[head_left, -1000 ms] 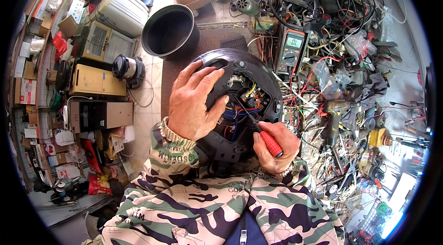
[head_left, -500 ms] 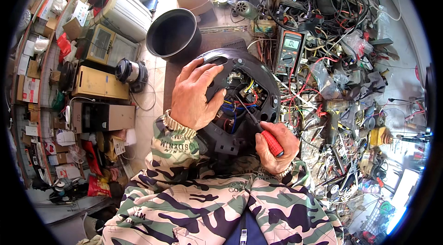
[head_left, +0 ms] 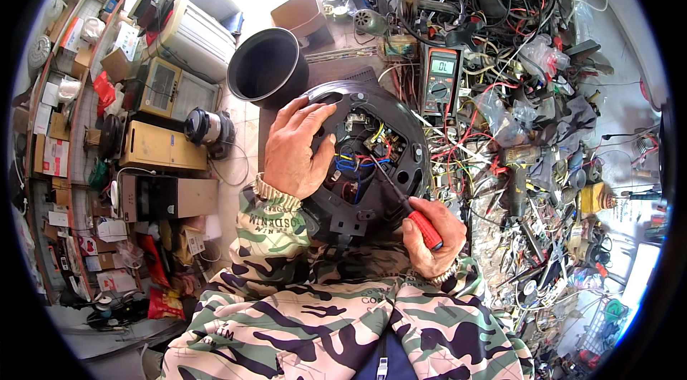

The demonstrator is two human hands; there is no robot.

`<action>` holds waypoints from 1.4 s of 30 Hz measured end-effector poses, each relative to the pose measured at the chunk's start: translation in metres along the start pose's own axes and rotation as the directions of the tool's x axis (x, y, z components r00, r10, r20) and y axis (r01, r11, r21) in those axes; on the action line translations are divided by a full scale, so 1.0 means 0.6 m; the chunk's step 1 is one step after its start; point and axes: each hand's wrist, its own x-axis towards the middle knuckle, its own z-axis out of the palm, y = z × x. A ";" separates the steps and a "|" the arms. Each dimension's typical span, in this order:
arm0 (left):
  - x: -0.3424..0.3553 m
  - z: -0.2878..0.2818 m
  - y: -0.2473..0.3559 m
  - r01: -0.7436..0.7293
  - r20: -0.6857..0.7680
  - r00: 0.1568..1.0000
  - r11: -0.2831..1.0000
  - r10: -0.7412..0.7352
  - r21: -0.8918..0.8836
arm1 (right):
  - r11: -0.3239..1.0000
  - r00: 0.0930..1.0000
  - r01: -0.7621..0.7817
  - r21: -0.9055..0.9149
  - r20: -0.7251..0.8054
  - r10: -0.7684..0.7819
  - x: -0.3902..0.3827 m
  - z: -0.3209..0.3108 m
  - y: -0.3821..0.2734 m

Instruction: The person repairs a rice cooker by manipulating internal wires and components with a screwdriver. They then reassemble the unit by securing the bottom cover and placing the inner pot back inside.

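A round black appliance base (head_left: 365,215), with its opening facing up, shows yellow, red and blue wires (head_left: 361,164) and metal terminals. My left hand (head_left: 297,151) rests on its left rim, fingers apart and thumb near the opening. In my right hand (head_left: 440,237) is a red-handled screwdriver (head_left: 421,225), gripped at the lower right, its thin shaft reaching up-left into the wiring; what the tip touches is too small to tell. A multimeter (head_left: 439,83) with a lit screen lies beside the appliance at the upper right, red leads among the cables near it.
Behind the appliance stand a black inner pot (head_left: 266,61) and a cardboard box (head_left: 297,18). Cables, a drill (head_left: 517,187), tools and scrap crowd the bench at right. An electric cooker (head_left: 204,126), boxy appliances (head_left: 164,154) and loaded shelves (head_left: 71,137) fill the left.
The view has shifted slightly, with the background lower in the picture. Both hands keep their grip and position on the appliance and screwdriver; the screwdriver sits slightly lower and further right in view.
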 end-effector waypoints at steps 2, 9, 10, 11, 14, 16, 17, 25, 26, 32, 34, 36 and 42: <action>0.000 -0.003 0.002 0.000 0.003 1.000 1.000 0.000 0.007 | 1.000 1.000 -0.002 0.013 -0.008 0.002 -0.004 -0.001 0.002; 0.002 0.000 -0.002 -0.010 0.002 1.000 1.000 0.010 0.007 | 0.999 0.999 -0.036 0.023 -0.004 0.036 -0.015 -0.002 0.006; 0.002 0.000 -0.002 -0.008 -0.001 1.000 1.000 0.008 0.005 | 0.999 1.000 -0.026 0.021 -0.006 0.026 -0.015 -0.001 0.006; 0.000 0.000 -0.003 -0.006 -0.001 1.000 1.000 0.006 0.003 | 1.000 1.000 -0.015 0.019 -0.007 0.015 -0.015 0.001 0.006; 0.002 0.000 -0.002 -0.006 -0.002 1.000 1.000 0.006 -0.002 | 0.999 1.000 -0.026 0.021 0.001 0.026 -0.016 0.000 0.006; 0.003 0.000 -0.001 -0.001 -0.001 1.000 1.000 0.001 0.000 | 0.999 0.999 -0.040 0.025 0.006 0.040 -0.018 -0.002 0.006; 0.003 -0.001 0.000 -0.001 0.000 1.000 1.000 0.001 0.005 | 0.999 0.999 -0.044 0.027 0.007 0.043 -0.019 -0.001 0.008; -0.003 0.001 -0.009 0.000 -0.019 1.000 1.000 -0.001 -0.007 | 0.998 0.998 -0.055 0.032 0.027 0.054 -0.022 0.002 0.017; -0.003 0.001 -0.008 0.003 -0.021 1.000 1.000 -0.003 -0.008 | 0.998 0.998 -0.057 0.029 0.028 0.056 -0.023 0.001 0.019; 0.001 0.002 -0.004 0.007 -0.028 1.000 1.000 -0.008 -0.025 | 0.995 0.993 -0.101 0.010 0.055 0.100 -0.028 -0.004 0.021; -0.001 0.000 -0.005 0.017 -0.027 0.999 1.000 -0.018 -0.019 | 0.995 0.993 -0.100 0.008 0.064 0.099 -0.027 -0.003 0.023; -0.003 0.000 -0.005 0.022 -0.033 0.999 1.000 -0.023 -0.022 | 0.992 0.989 -0.125 0.013 0.079 0.124 -0.028 -0.003 0.026; 0.000 0.003 -0.004 0.017 -0.037 0.999 1.000 -0.017 -0.023 | 0.997 0.995 -0.074 -0.012 0.064 0.074 -0.024 -0.002 0.027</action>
